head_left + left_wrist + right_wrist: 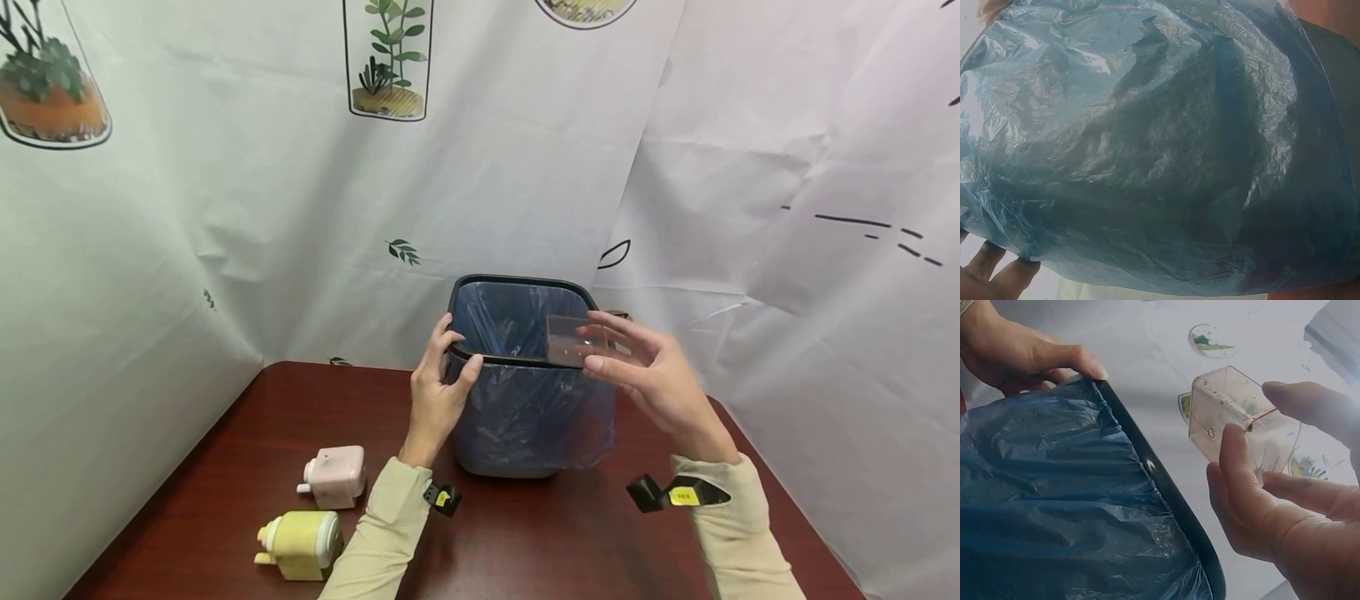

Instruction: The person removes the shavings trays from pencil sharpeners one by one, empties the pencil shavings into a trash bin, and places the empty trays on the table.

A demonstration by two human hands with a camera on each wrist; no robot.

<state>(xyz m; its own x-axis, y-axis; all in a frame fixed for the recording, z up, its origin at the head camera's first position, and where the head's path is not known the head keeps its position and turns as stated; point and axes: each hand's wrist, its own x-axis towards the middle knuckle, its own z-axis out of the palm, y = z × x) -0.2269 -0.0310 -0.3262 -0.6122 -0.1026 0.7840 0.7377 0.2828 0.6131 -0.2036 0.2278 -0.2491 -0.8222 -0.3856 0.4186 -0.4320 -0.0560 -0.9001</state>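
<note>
A trash bin [504, 473] with a black rim [517, 361] stands on the table, lined with a blue plastic bag [536, 412] folded over its outside. My left hand [437, 396] grips the rim at its left corner, thumb in front. In the left wrist view the bag [1166, 144] fills most of the frame, with fingers [1016, 275] at its lower left. My right hand [663, 383] holds a small clear pinkish plastic box [566, 342] by its sides over the bin's right front rim. Dark specks cling to this box [1216, 400] in the right wrist view.
On the table [375, 575] at the left lie a pink crank pencil sharpener [339, 477] and, nearer, a yellow one [300, 546]. White printed cloth [285, 183] hangs behind the bin and along both sides.
</note>
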